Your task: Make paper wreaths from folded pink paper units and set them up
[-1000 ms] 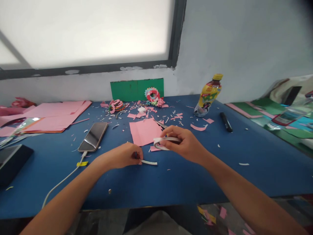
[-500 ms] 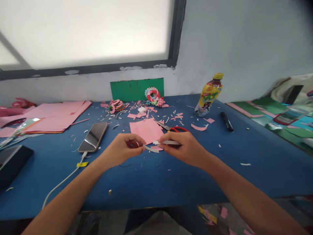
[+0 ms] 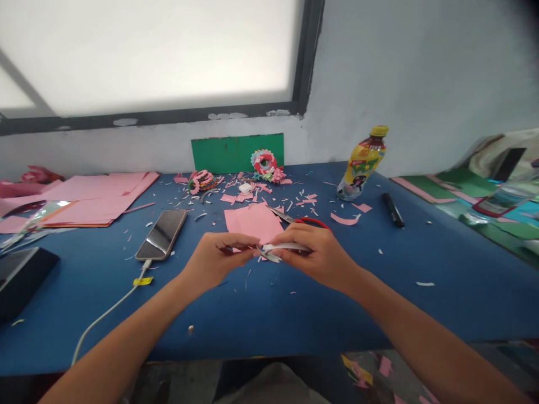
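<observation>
- Left hand [image 3: 217,258]: fingertips pinching a narrow pale strip [image 3: 273,258], its loose end pointing right.
- Right hand [image 3: 320,251]: thumb and fingers gripping a white tape roll [image 3: 290,246] (seen nearly edge-on) — close by the strip; I cannot tell if they touch.
- Pink sheet [image 3: 254,219]: on the blue table [image 3: 269,320], just beyond the hands.
- Red-handled scissors [image 3: 312,222]: behind the right hand — partly hidden.

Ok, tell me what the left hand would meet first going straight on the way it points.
The left hand would probably first meet the curved white paper-like band in the right hand; depth is unclear, so they may be touching.
</observation>
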The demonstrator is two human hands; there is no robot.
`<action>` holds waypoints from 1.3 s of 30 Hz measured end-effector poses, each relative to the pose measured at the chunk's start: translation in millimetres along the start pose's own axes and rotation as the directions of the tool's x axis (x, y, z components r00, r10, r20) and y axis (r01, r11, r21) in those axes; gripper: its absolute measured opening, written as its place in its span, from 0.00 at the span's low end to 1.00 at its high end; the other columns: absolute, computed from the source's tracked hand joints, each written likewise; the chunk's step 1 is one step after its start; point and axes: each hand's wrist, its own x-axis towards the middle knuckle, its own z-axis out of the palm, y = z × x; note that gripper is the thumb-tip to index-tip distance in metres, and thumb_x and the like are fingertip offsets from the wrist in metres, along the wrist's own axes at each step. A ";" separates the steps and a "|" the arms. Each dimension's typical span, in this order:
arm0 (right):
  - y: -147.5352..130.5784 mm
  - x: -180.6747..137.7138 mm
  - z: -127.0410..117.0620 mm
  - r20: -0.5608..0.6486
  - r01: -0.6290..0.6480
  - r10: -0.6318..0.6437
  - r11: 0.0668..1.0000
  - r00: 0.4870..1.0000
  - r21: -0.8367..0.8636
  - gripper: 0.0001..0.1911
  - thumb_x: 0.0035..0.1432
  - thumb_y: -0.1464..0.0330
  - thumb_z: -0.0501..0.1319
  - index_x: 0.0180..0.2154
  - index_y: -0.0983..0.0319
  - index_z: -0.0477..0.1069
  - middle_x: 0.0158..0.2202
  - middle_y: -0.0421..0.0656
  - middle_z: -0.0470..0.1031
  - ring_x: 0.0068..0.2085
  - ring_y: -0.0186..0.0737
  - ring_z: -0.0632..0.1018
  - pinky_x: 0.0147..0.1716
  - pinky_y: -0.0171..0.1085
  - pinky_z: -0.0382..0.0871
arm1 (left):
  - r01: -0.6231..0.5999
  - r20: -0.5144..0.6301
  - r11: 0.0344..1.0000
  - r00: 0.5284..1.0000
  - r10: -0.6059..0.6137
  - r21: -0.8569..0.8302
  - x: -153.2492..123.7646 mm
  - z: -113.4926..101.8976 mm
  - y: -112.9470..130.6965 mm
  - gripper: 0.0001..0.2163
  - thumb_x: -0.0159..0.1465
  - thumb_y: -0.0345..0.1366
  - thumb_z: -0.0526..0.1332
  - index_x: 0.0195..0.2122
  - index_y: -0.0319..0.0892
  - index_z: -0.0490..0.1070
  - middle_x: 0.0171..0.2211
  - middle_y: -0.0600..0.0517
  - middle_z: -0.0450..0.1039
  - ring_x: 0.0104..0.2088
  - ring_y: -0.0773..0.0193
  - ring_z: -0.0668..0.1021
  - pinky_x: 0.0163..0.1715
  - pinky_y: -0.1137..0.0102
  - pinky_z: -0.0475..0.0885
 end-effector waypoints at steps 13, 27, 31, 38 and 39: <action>-5.7 -4.1 -1.3 -0.094 0.123 -0.121 0.992 0.988 0.022 0.05 0.56 0.70 0.59 0.36 0.63 0.72 0.29 0.41 0.74 0.25 0.28 0.70 0.25 0.29 0.66 | -0.246 -0.056 0.963 0.966 0.253 0.110 -8.9 5.5 4.8 0.05 0.53 0.31 0.64 0.31 0.41 0.76 0.30 0.53 0.78 0.28 0.69 0.78 0.23 0.80 0.73; -5.1 -1.3 -21.9 0.074 -0.081 0.079 0.996 0.994 0.030 0.05 0.54 0.69 0.59 0.34 0.61 0.73 0.33 0.42 0.77 0.32 0.34 0.76 0.31 0.31 0.69 | -0.227 -0.221 0.956 0.938 0.266 0.184 -7.5 3.0 5.1 0.05 0.54 0.31 0.63 0.32 0.41 0.76 0.32 0.51 0.78 0.32 0.67 0.78 0.25 0.79 0.74; -4.1 -1.9 -19.0 0.102 -0.058 0.057 0.998 0.993 0.010 0.07 0.55 0.71 0.57 0.36 0.60 0.73 0.32 0.40 0.78 0.28 0.32 0.75 0.26 0.30 0.67 | -0.216 -0.208 0.969 0.949 0.236 0.116 -7.5 4.0 5.3 0.04 0.52 0.31 0.64 0.30 0.41 0.77 0.31 0.51 0.78 0.31 0.66 0.78 0.24 0.78 0.74; -8.5 -1.9 -7.6 0.047 -0.047 0.043 0.995 0.998 0.089 0.06 0.52 0.73 0.58 0.33 0.63 0.73 0.28 0.40 0.77 0.19 0.27 0.68 0.19 0.28 0.61 | -0.191 -0.107 0.975 0.978 0.179 -0.113 -7.5 7.7 2.4 0.06 0.51 0.30 0.66 0.31 0.41 0.77 0.32 0.50 0.78 0.31 0.66 0.78 0.25 0.77 0.75; -8.5 -2.3 -5.3 0.069 -0.095 0.088 0.990 0.994 0.107 0.06 0.52 0.72 0.58 0.33 0.63 0.73 0.28 0.40 0.77 0.19 0.27 0.68 0.19 0.28 0.62 | -0.181 -0.090 0.973 0.981 0.169 -0.142 -7.3 8.2 2.3 0.06 0.51 0.31 0.66 0.31 0.41 0.77 0.32 0.50 0.78 0.31 0.65 0.78 0.25 0.77 0.75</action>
